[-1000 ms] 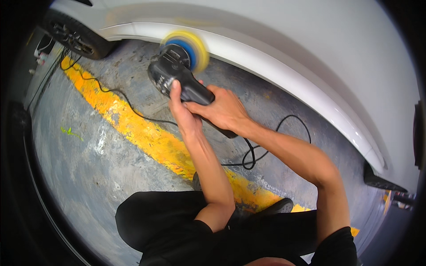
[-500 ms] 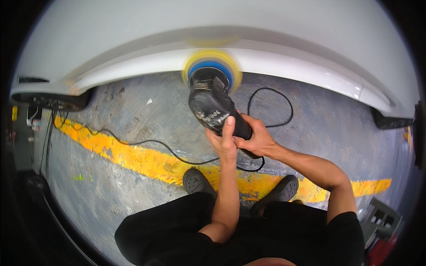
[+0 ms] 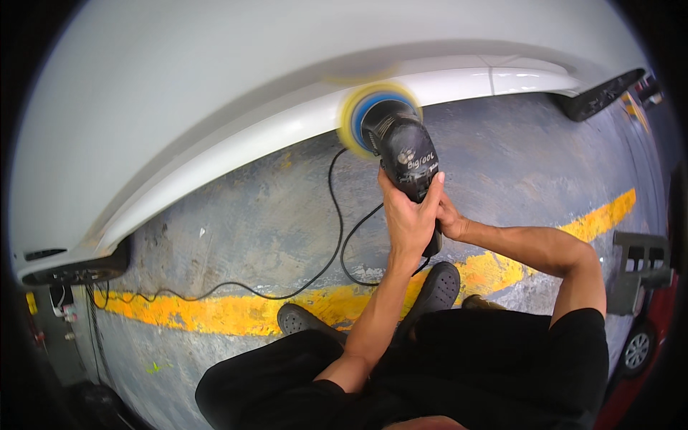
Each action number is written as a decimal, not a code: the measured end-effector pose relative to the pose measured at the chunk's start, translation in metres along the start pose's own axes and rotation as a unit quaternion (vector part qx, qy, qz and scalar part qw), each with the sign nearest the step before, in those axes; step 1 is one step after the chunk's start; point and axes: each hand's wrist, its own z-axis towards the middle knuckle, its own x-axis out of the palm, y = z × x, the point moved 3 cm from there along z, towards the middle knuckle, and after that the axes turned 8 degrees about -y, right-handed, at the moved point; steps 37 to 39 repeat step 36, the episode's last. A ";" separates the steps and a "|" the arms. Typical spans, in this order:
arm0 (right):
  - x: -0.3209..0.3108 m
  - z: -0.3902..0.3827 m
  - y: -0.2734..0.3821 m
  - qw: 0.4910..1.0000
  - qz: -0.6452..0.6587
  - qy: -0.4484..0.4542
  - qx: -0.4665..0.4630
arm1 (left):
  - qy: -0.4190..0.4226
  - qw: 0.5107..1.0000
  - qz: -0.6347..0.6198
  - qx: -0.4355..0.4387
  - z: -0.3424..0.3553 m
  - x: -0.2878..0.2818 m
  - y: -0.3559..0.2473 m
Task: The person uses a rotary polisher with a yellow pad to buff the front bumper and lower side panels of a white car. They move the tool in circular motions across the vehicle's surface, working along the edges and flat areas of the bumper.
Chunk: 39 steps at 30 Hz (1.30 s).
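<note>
Both my hands grip a black electric car polisher [image 3: 407,147]. My left hand [image 3: 410,215] wraps its body from the near left side, the thumb lying along the top. On the right, my right hand [image 3: 449,216] is closed round the rear part of the polisher, its fingers partly hidden. The yellow pad [image 3: 348,123] with its blue backing [image 3: 367,107] is blurred by spinning. It meets the glossy white lower sill [image 3: 272,136] of a white car [image 3: 215,64]. A black power cord [image 3: 337,208] trails from the polisher's rear end.
The cord runs left over the worn grey floor [image 3: 236,222], across a yellow painted line [image 3: 215,315]. Car wheels stand at the left [image 3: 79,271] and far right [image 3: 605,94]. My dark clogs [image 3: 437,290] are below the polisher. A grey slotted object [image 3: 638,265] and a red car [image 3: 656,330] are at right.
The spinning polisher has shifted right along the sill, both hands still on it. The view has turned, so the car's right wheel shows more. The cord's loop now lies left of the polisher.
</note>
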 end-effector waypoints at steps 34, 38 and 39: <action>0.030 -0.098 -0.014 0.975 -0.175 0.070 0.122 | 0.578 0.766 -0.111 -0.259 -0.012 -0.019 0.094; 0.025 -0.096 -0.016 0.938 -0.207 0.150 0.233 | 0.561 0.791 -0.013 -0.245 -0.008 -0.023 0.083; 0.025 -0.096 -0.016 0.938 -0.207 0.150 0.233 | 0.561 0.791 -0.013 -0.245 -0.008 -0.023 0.083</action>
